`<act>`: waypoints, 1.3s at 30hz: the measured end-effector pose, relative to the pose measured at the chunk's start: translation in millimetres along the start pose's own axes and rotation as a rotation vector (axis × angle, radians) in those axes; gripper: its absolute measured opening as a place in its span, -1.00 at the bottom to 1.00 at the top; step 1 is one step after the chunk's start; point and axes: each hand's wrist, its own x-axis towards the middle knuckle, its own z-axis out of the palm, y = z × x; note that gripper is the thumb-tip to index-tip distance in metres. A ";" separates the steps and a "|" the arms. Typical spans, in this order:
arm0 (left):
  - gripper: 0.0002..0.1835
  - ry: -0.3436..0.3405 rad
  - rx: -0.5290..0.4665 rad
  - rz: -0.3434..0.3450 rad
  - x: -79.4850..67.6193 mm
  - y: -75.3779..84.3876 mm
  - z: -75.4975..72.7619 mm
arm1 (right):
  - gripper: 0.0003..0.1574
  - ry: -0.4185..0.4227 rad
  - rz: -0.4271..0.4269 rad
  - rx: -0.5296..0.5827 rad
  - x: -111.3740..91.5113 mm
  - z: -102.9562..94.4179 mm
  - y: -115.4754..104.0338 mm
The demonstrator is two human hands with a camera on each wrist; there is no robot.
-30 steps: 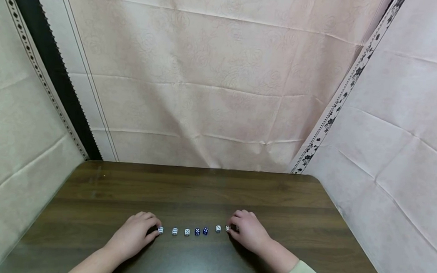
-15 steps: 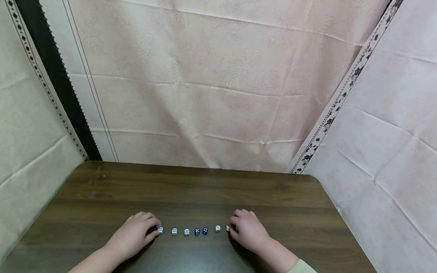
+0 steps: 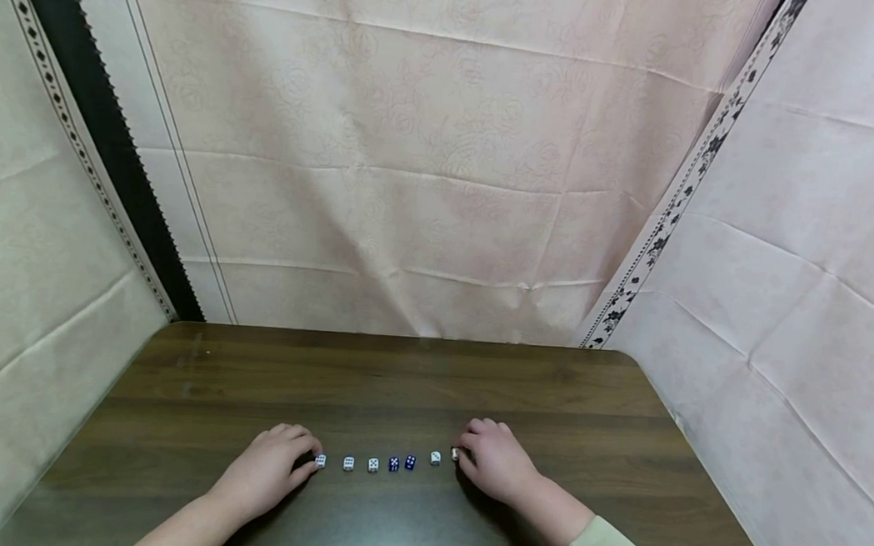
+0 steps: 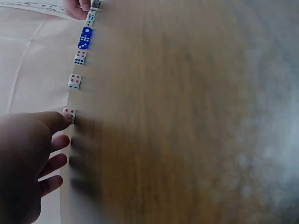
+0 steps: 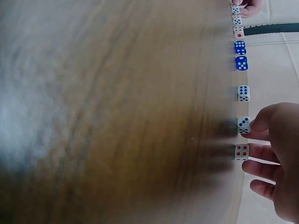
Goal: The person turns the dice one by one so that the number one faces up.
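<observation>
Several dice stand in a spaced row across the wooden table. My left hand pinches the white die at the left end, its thumb on the near side. Rightward come a white die, another white die, two blue dice close together, and a white die. My right hand pinches a blue-pipped white die between thumb and index finger. Against its other fingers stands a die with red pips, which the hand hides in the head view.
A dark wooden table carries the row near its front half. Pale patterned cloth hangs behind it and at both sides, with a black strip at the left corner.
The die in my right hand has shifted very slightly toward the far side of the table. My left hand and the other dice look nearly still.
</observation>
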 end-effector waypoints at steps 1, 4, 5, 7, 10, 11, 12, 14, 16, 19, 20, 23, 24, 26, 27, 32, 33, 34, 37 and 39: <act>-0.89 0.001 0.000 0.002 -0.1 0.0 0.0 | -0.82 -0.003 0.003 0.003 0.4 0.4 0.4; -0.88 0.008 0.000 0.005 -0.1 -0.2 0.4 | -0.81 -0.010 0.010 0.020 1.1 1.0 0.7; -0.88 0.009 0.000 0.003 -0.1 -0.3 0.8 | -0.80 -0.012 0.013 0.028 1.0 0.9 0.5; -0.88 0.008 0.000 -0.002 -0.3 -0.7 1.3 | -0.80 -0.009 0.014 0.040 0.6 0.9 -0.4; -0.88 0.002 0.001 -0.010 -0.3 -1.4 1.8 | -0.83 0.011 0.009 0.043 -0.5 1.7 -1.4; -0.88 0.000 0.000 -0.013 -0.3 -1.5 1.9 | -0.84 0.021 0.006 0.041 -0.8 2.3 -1.5; -0.88 -0.001 -0.001 -0.014 -0.3 -1.5 1.8 | -0.86 0.031 0.003 0.039 -1.2 2.8 -1.7; -0.89 -0.002 -0.004 -0.017 -0.2 -1.6 2.0 | -0.89 0.045 -0.002 0.034 -2.1 3.2 -1.5; -0.89 -0.002 -0.005 -0.017 -0.2 -1.7 2.2 | -0.91 0.052 -0.006 0.037 -3.1 2.8 -1.3; -0.89 -0.002 -0.008 -0.017 -0.2 -1.8 2.7 | -0.91 0.056 -0.007 0.044 -4.3 1.7 -1.0; -0.89 -0.001 -0.007 -0.017 -0.2 -2.0 3.0 | -0.91 0.056 -0.007 0.048 -4.5 1.3 -0.9; -0.89 0.004 -0.007 -0.015 -0.4 -2.4 3.6 | -0.91 0.050 -0.007 0.058 -5.1 0.6 -0.7; -0.89 0.007 -0.007 -0.015 -0.5 -2.6 3.8 | -0.90 0.048 -0.007 0.060 -5.1 0.4 -0.7; -0.89 0.011 -0.005 -0.014 -0.7 -2.9 4.2 | -0.90 0.045 -0.008 0.062 -5.1 0.4 -0.5; -0.89 0.012 -0.006 -0.012 -0.8 -3.0 4.4 | -0.90 0.044 -0.008 0.063 -5.2 0.5 -0.4; -0.89 0.013 -0.001 -0.011 -0.4 -3.3 5.1 | -0.90 0.047 -0.012 0.060 -5.3 1.1 0.1; -0.89 0.012 0.000 -0.012 -0.4 -3.4 5.1 | -0.90 0.048 -0.012 0.060 -5.4 1.1 0.1; -0.89 0.011 0.001 -0.012 -0.3 -3.4 5.1 | -0.90 0.048 -0.012 0.061 -5.4 1.2 0.2; -0.89 0.011 0.002 -0.012 -0.3 -3.3 5.0 | -0.89 0.051 -0.010 0.063 -5.6 1.4 0.3; -0.89 0.012 0.002 -0.009 -0.2 -3.4 4.9 | -0.89 0.053 -0.008 0.060 -5.8 1.4 0.3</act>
